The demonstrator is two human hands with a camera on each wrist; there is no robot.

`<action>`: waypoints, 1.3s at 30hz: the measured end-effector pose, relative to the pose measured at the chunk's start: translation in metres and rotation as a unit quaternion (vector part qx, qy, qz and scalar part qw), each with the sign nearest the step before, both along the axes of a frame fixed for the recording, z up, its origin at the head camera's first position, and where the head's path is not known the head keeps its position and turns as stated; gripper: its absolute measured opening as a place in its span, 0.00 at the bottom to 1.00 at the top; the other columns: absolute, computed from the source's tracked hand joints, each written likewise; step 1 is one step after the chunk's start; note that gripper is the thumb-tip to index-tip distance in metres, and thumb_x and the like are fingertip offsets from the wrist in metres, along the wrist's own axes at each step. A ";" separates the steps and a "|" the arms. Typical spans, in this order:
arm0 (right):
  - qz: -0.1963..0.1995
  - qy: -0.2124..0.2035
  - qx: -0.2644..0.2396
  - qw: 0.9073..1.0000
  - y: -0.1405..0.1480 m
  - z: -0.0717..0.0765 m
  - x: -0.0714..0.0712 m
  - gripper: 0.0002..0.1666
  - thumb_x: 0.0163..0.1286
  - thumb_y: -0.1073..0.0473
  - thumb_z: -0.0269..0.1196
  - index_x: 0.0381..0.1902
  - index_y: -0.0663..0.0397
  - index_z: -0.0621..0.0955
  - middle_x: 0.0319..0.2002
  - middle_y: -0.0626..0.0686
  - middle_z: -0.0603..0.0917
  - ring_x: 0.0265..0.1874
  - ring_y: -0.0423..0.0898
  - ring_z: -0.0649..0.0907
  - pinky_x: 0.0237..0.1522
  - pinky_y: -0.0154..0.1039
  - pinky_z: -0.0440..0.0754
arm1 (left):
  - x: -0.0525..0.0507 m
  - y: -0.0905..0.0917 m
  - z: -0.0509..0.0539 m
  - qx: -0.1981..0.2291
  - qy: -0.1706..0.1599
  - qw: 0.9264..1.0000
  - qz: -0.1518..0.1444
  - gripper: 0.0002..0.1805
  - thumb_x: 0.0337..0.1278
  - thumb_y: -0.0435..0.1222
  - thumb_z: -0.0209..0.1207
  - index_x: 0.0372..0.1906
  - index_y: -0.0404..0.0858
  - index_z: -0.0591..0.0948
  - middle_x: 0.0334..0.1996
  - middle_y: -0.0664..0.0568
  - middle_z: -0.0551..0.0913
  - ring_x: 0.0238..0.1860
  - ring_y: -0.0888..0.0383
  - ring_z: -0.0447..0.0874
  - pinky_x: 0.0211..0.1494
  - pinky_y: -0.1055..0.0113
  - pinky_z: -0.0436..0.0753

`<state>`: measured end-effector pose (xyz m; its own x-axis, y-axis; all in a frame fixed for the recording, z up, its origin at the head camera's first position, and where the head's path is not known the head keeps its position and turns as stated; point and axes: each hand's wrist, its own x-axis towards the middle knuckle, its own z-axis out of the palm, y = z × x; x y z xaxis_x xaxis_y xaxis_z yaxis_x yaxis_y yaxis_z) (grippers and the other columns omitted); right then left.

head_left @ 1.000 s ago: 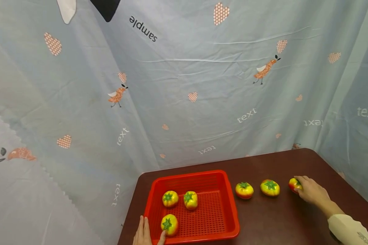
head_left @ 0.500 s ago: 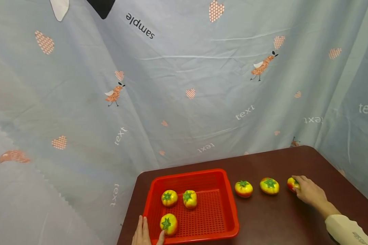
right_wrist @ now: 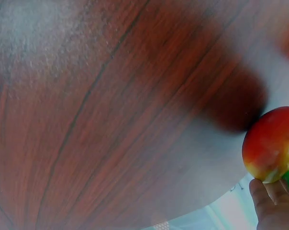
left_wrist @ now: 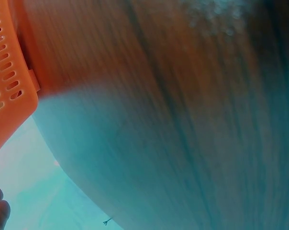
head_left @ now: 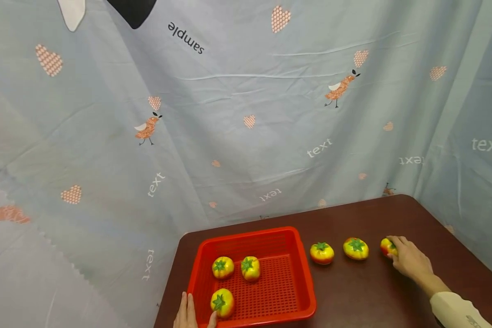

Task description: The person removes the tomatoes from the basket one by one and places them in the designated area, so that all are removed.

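At the far right of the head view, my right hand (head_left: 412,262) holds a red-and-yellow toy tomato (head_left: 386,247) on the table, fingers curled over its top. The right wrist view shows that tomato (right_wrist: 271,143) with fingertips against its green-leaf end. My left hand (head_left: 186,314) rests at the near left corner of a red plastic basket (head_left: 309,291), fingers straight along its left side, thumb by the near rim. Inside lie three similar tomatoes, one back left (head_left: 223,267), one further right (head_left: 251,269), one near the thumb (head_left: 222,303).
Two more tomatoes, one beside the basket (head_left: 321,253) and one further right (head_left: 356,248), lie in a row between it and my right hand. They sit on a dark brown table (head_left: 352,296). A pale blue printed curtain (head_left: 229,150) hangs behind it.
The head view has shifted slightly, so everything sits a little further left. My right hand stays on its tomato and my left hand stays at the basket corner.
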<state>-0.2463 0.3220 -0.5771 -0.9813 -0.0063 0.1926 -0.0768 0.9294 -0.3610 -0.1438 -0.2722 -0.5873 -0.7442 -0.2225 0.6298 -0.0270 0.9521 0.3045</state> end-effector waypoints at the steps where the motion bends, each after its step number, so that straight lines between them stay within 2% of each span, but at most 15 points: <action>1: 0.000 0.001 -0.001 1.000 0.000 0.001 -0.001 0.30 0.60 0.63 0.66 0.60 0.62 0.72 0.53 0.70 0.74 0.47 0.67 0.77 0.38 0.63 0.78 | 0.000 -0.001 -0.001 0.003 0.003 1.000 0.000 0.50 0.26 0.47 0.77 0.60 0.24 0.75 0.62 0.30 0.74 0.50 0.33 0.79 0.44 0.38 0.78; 9: 0.006 0.007 -0.003 1.000 -0.003 0.006 -0.010 0.29 0.58 0.61 0.68 0.57 0.60 0.73 0.49 0.67 0.76 0.43 0.63 0.77 0.37 0.62 0.79 | 0.002 -0.002 0.001 0.012 0.011 1.000 0.013 0.50 0.26 0.46 0.78 0.61 0.24 0.74 0.62 0.30 0.73 0.49 0.33 0.79 0.44 0.37 0.78; 16: 0.022 0.013 -0.002 1.000 -0.002 0.012 -0.015 0.30 0.57 0.61 0.68 0.56 0.62 0.73 0.47 0.66 0.77 0.41 0.62 0.78 0.35 0.59 0.79 | 0.003 -0.003 0.001 0.015 0.010 0.999 0.026 0.51 0.26 0.47 0.78 0.62 0.25 0.74 0.62 0.31 0.74 0.50 0.33 0.79 0.44 0.38 0.77; 21: 0.030 0.020 0.001 0.999 0.000 0.010 -0.011 0.29 0.57 0.59 0.69 0.55 0.63 0.74 0.47 0.67 0.77 0.40 0.62 0.78 0.34 0.58 0.80 | 0.000 -0.005 -0.002 0.008 0.021 1.000 0.012 0.50 0.25 0.45 0.78 0.61 0.24 0.74 0.61 0.30 0.74 0.48 0.33 0.79 0.43 0.38 0.78; 24: 0.026 0.018 0.001 1.000 0.001 0.005 -0.005 0.30 0.58 0.59 0.68 0.56 0.65 0.73 0.49 0.69 0.77 0.44 0.66 0.78 0.37 0.61 0.79 | -0.003 -0.005 -0.005 0.003 0.032 0.999 0.000 0.49 0.24 0.44 0.78 0.59 0.24 0.75 0.60 0.30 0.75 0.46 0.34 0.80 0.42 0.38 0.78; 28: 0.026 0.028 0.001 0.999 0.000 0.000 0.002 0.32 0.60 0.61 0.67 0.60 0.69 0.72 0.57 0.75 0.74 0.54 0.72 0.74 0.49 0.67 0.75 | -0.003 -0.003 -0.009 -0.001 0.041 0.999 -0.003 0.50 0.23 0.46 0.78 0.59 0.25 0.76 0.60 0.30 0.75 0.47 0.34 0.80 0.42 0.39 0.78; 32: 0.026 0.045 0.001 0.999 0.000 -0.003 0.002 0.34 0.61 0.61 0.66 0.62 0.71 0.71 0.62 0.77 0.69 0.61 0.75 0.68 0.56 0.69 0.70 | -0.004 -0.001 -0.011 -0.006 0.064 0.998 -0.008 0.50 0.22 0.46 0.77 0.59 0.25 0.75 0.60 0.30 0.75 0.47 0.34 0.80 0.42 0.40 0.78; 35: 0.028 0.050 0.005 0.998 0.000 -0.003 0.000 0.34 0.61 0.62 0.65 0.62 0.73 0.70 0.62 0.77 0.69 0.61 0.75 0.68 0.57 0.69 0.69 | -0.004 0.000 -0.012 0.001 0.078 0.997 -0.013 0.50 0.23 0.45 0.76 0.60 0.25 0.75 0.60 0.30 0.75 0.48 0.34 0.79 0.42 0.40 0.77; 39: 0.032 0.040 0.014 0.999 0.001 0.000 0.001 0.33 0.61 0.63 0.64 0.62 0.74 0.70 0.61 0.79 0.70 0.58 0.76 0.70 0.53 0.69 0.72 | -0.002 0.001 -0.012 0.008 0.076 0.997 -0.009 0.50 0.24 0.46 0.76 0.62 0.27 0.74 0.61 0.31 0.75 0.49 0.35 0.79 0.43 0.41 0.76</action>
<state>-0.2456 0.3234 -0.5774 -0.9601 -0.0751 0.2695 -0.1640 0.9315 -0.3246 -0.1459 -0.2713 -0.5991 -0.6440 -0.2210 0.7324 0.0375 0.9471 0.3187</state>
